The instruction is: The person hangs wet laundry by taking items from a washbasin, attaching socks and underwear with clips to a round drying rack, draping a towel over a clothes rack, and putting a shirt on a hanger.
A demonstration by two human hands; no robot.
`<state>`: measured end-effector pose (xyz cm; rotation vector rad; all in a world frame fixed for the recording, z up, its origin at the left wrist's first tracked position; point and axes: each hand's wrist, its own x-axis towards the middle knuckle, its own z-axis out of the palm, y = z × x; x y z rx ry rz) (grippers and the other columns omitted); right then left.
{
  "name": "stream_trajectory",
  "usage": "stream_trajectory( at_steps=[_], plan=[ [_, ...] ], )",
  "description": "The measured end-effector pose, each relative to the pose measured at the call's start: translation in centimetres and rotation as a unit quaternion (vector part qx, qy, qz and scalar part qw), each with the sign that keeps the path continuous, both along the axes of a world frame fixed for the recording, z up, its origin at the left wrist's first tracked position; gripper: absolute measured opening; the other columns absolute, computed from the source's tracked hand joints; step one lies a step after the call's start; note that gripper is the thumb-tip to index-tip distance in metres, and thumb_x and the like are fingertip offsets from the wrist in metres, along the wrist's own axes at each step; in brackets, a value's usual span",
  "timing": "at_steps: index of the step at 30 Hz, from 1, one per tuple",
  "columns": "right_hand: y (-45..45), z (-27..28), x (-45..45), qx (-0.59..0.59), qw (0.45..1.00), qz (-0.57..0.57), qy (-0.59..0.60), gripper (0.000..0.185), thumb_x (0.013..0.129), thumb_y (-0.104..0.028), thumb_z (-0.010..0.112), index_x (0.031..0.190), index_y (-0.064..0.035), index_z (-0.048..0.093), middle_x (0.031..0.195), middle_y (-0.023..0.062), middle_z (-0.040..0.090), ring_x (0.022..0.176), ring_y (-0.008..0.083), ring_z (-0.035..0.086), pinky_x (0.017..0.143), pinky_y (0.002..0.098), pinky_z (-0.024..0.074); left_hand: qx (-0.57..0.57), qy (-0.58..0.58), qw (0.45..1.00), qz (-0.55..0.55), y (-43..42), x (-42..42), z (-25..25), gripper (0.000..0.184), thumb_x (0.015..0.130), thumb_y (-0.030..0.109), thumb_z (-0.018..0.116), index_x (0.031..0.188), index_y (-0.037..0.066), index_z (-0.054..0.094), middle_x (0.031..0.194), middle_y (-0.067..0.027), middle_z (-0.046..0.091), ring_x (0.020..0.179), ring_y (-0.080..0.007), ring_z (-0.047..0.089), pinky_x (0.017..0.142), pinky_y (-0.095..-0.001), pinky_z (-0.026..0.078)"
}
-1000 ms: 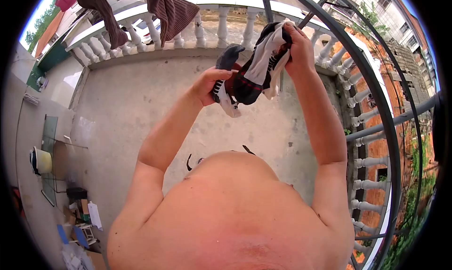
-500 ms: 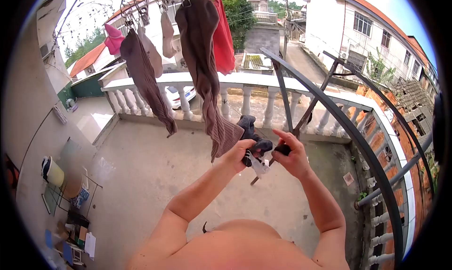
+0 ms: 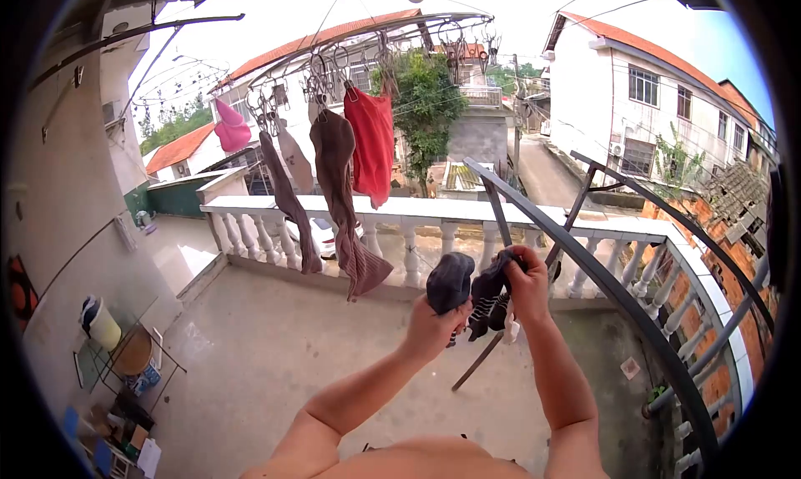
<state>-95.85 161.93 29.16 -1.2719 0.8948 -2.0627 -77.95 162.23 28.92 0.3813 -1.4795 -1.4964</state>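
My left hand (image 3: 432,327) is closed around a dark grey sock (image 3: 450,280), which bulges up above the fingers. My right hand (image 3: 529,285) pinches another dark sock (image 3: 494,277) by its upper edge. Below that sock hang black-and-white striped socks (image 3: 486,312) and a small white piece of cloth (image 3: 511,327); which hand bears each of these I cannot tell. Both hands are in front of the balustrade, close together. To their left, long brown ribbed stockings (image 3: 338,187) and a red cloth (image 3: 370,145) hang from a clip drying rack (image 3: 375,41).
A pink item (image 3: 232,128) hangs at the rack's left. Dark metal bars (image 3: 584,266) slope across the right side. A white balustrade (image 3: 417,216) borders the balcony. At lower left stand a bucket (image 3: 104,325) on a thin frame and several boxes.
The view has tilted up, showing more of the rack. My hands have spread the bunched socks apart; my right hand now grips a dark sock.
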Motion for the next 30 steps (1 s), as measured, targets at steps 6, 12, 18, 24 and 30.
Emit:
stream_trajectory(
  at_steps=[6, 12, 18, 24, 30],
  plan=[
    [-0.4, 9.1, 1.5, -0.073, 0.997, 0.022, -0.001, 0.014, 0.08, -0.009, 0.063, 0.083, -0.0041, 0.05, 0.072, -0.0017, 0.054, 0.064, 0.0034, 0.052, 0.055, 0.0179, 0.0431, -0.297, 0.162, 0.923, 0.182, 1.3, 0.1, 12.7, 0.016, 0.074, 0.005, 0.07, 0.069, 0.003, 0.055, 0.061, 0.0012, 0.052, 0.052, -0.0057, 0.045, 0.049, -0.0202, 0.034],
    [-0.8, 17.4, 5.3, -0.143, 0.987, 0.07, 0.036, 0.029, 0.078, -0.016, 0.068, 0.099, 0.0015, 0.058, 0.08, 0.0074, 0.062, 0.065, 0.01, 0.059, 0.058, 0.0211, 0.0489, -0.388, 0.145, 0.853, 0.317, -2.4, 1.8, 22.6, 0.018, 0.077, 0.016, 0.07, 0.076, 0.0, 0.063, 0.062, 0.0001, 0.06, 0.056, -0.0051, 0.053, 0.052, -0.022, 0.041],
    [-0.6, 22.6, 8.0, -0.126, 0.963, 0.237, 0.004, 0.032, 0.078, -0.013, 0.064, 0.1, 0.0079, 0.056, 0.082, 0.0112, 0.064, 0.065, 0.0152, 0.063, 0.059, 0.0259, 0.053, -0.382, 0.016, 0.852, 0.357, -4.1, 4.0, 26.2, 0.024, 0.079, 0.021, 0.067, 0.091, 0.0, 0.065, 0.073, -0.0017, 0.064, 0.054, -0.0058, 0.05, 0.049, -0.0209, 0.038],
    [-2.1, 23.7, 9.3, -0.109, 0.968, 0.224, -0.008, 0.021, 0.077, -0.009, 0.062, 0.09, 0.0064, 0.06, 0.081, 0.0123, 0.064, 0.067, 0.017, 0.063, 0.06, 0.0262, 0.0523, -0.4, -0.014, 0.834, 0.379, -4.8, 4.8, 27.0, 0.028, 0.075, 0.027, 0.07, 0.086, 0.001, 0.067, 0.075, -0.0036, 0.065, 0.056, -0.0075, 0.052, 0.052, -0.0219, 0.04],
    [-3.9, 22.3, 7.9, -0.207, 0.942, 0.088, 0.25, 0.021, 0.076, -0.009, 0.062, 0.092, 0.005, 0.062, 0.081, 0.0103, 0.063, 0.069, 0.0146, 0.063, 0.06, 0.0245, 0.0513, -0.388, -0.061, 0.852, 0.346, -4.7, 5.3, 26.7, 0.033, 0.069, 0.03, 0.074, 0.083, 0.001, 0.066, 0.071, -0.0048, 0.063, 0.061, -0.0102, 0.057, 0.057, -0.0221, 0.044]
  ],
)
